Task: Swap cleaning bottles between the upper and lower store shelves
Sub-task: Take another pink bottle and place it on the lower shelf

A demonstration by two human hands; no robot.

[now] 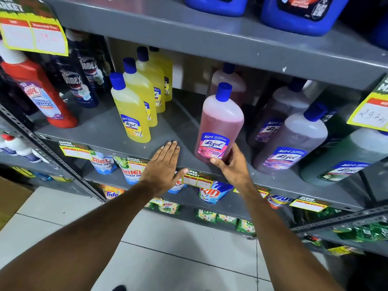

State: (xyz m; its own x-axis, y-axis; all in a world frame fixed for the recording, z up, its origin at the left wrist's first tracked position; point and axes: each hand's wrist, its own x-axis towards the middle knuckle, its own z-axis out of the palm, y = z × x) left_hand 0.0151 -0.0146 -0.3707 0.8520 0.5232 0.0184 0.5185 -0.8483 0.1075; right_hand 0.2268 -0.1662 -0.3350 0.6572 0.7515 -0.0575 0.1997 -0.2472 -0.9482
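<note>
Right hand (234, 164): wrapped around the base of the pink Lizol bottle (220, 124), thumb on the front label, fingers (233, 153) behind the right side; grasping the bottle.
Left hand (162, 164): flat, palm down, fingers (171, 147) straight and together over the front edge of the middle shelf (109, 127); released, holding nothing; whether touching the shelf or just above it cannot be told.
Pink Lizol bottle: upright with a slight tilt, blue cap on top, at the front of the middle shelf, right of the open gap; whether its base rests on the shelf cannot be told.
Second pink bottle (228, 82): directly behind the held one, further back on the same shelf.
Yellow Lizol bottles (131, 108): a row of four running front to back, left of the gap, blue caps, near the left hand but apart from it.
Purple Lizol bottles (291, 139): right of the pink bottle, on the same shelf, one behind another.
Green bottle (344, 156): far right of the shelf, beside the purple ones.
Red Harpic bottle (39, 91): left end of the middle shelf, leaning.
Domex bottles (84, 76): dark blue, between the red bottle and the yellow row.
Upper shelf (189, 32): large blue jugs (300, 13) at its right.
Lower shelf (189, 198): detergent pouches (214, 193) marked Ariel, Tide and Rin, below both hands.
Price tags (198, 180): fixed along the shelf edges.
Floor (168, 244): pale tiles.
</note>
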